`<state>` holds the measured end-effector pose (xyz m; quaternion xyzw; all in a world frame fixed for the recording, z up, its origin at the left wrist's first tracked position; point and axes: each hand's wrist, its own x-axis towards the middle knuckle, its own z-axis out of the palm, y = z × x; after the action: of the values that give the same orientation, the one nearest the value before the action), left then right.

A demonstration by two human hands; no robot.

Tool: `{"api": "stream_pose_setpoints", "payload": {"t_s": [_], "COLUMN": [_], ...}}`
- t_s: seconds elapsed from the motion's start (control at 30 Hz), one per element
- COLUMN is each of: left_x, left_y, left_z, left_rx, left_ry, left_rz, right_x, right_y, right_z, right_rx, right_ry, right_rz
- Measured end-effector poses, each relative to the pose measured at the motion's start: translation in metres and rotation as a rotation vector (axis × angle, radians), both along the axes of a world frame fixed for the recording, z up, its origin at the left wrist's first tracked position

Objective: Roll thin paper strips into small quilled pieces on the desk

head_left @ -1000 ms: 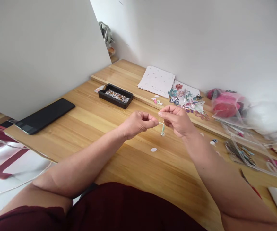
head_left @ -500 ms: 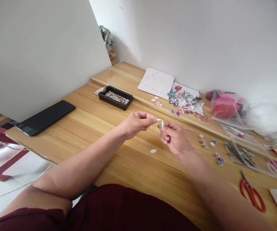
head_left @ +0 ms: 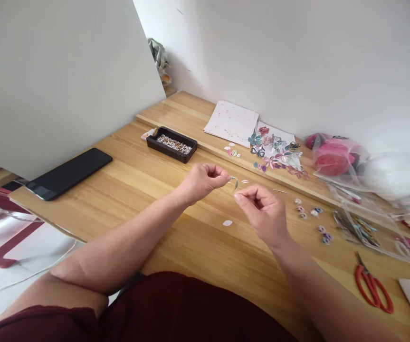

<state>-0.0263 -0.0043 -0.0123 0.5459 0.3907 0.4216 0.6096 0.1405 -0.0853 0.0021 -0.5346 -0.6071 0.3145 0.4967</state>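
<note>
My left hand (head_left: 205, 184) pinches one end of a small, thin, curved pale green strip (head_left: 236, 184) above the table. The strip arches from those fingertips toward the right. Just below its free end is my right hand (head_left: 264, 211), thumb and forefinger pressed together. Whatever lies between those fingertips, perhaps a fine thread, is too small to make out. A white petal-shaped piece (head_left: 227, 223) lies flat on the wood below the hands. Thin white slivers (head_left: 245, 181) rest on the table behind them.
A black tray of beads (head_left: 172, 145) and a black phone (head_left: 70, 174) are at the left. Wire flowers (head_left: 276, 148) lie at the back near white cards (head_left: 232, 121). Thread spools (head_left: 321, 229), red-handled pliers (head_left: 374, 287) and a plastic bag (head_left: 372, 232) sit right.
My right hand has come away from the strip, moving slightly down and right, its fingers now pinched. The left hand stays nearly in place with the strip, which now shows more of its curve.
</note>
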Motion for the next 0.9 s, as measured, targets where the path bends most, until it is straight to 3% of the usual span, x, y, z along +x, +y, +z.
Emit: {"api": "stream_pose_setpoints", "payload": {"t_s": [0.1,0.23,0.43,0.63,0.77,0.9], "left_x": [0.000,-0.001,-0.003,-0.001,0.001,0.002], "left_y": [-0.001,-0.002,0.000,0.002,0.002,0.001], "left_z": [-0.001,0.000,0.003,0.001,0.001,0.001], "left_rx": [0.022,-0.002,-0.086,-0.111,-0.111,-0.102], "left_ry": [0.061,0.063,-0.057,-0.200,-0.238,-0.225], "left_rz": [-0.077,-0.141,-0.204,-0.148,-0.057,0.020], "right_x": [0.005,0.011,0.015,0.008,0.001,-0.003], "right_y": [0.008,0.034,0.065,0.047,0.027,0.015], "right_z": [0.018,0.028,0.002,-0.014,-0.017,-0.021], "right_rx": [0.197,0.230,-0.048,-0.367,-0.437,-0.410], "right_ry": [-0.213,-0.252,0.020,0.440,0.548,0.513], "right_rz": [-0.043,-0.016,0.047,0.054,0.084,0.099]}}
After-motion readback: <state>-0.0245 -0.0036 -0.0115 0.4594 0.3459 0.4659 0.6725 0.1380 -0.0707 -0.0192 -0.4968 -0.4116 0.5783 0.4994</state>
